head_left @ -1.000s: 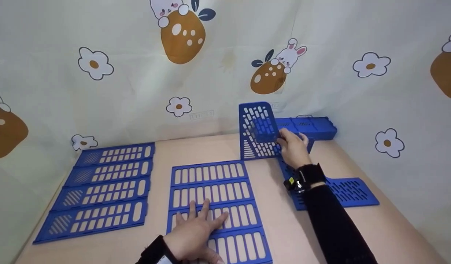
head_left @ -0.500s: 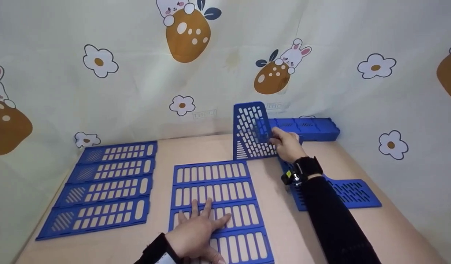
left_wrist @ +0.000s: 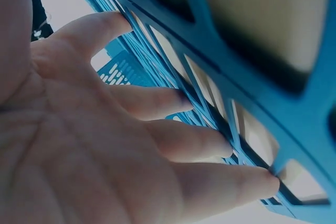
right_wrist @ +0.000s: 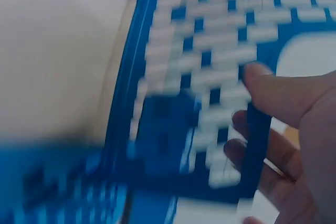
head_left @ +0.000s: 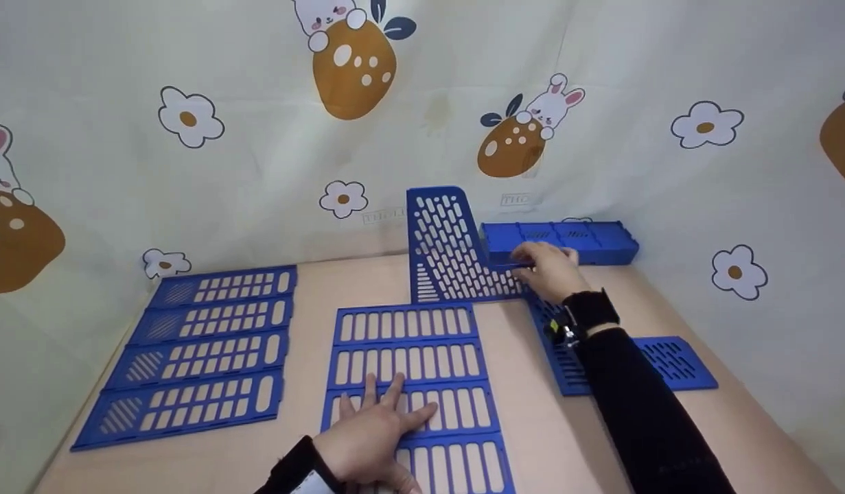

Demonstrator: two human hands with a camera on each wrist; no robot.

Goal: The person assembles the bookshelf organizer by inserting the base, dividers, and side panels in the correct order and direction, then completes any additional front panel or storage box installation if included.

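In the head view, a blue perforated L-shaped file-holder side panel (head_left: 439, 247) stands upright at the back of the table. My right hand (head_left: 552, 273) pinches the low arm of this panel; in the right wrist view the thumb (right_wrist: 260, 77) is on one face and the fingertips on the other. My left hand (head_left: 367, 439) lies spread over a row of blue slotted panels (head_left: 412, 363) in the middle. Its nearly straight fingers touch the slotted panels (left_wrist: 210, 72) in the left wrist view.
Several blue panels (head_left: 202, 350) with oval handle slots lie at the left. More perforated panels (head_left: 679, 363) lie flat at the right, partly under the right forearm. A long blue box-like piece (head_left: 566, 240) rests at the back right by the patterned cloth (head_left: 257, 171).
The upright perforated panel has shifted left, and more of its low arm shows beside my right hand. My left hand stays spread on the slotted panels.
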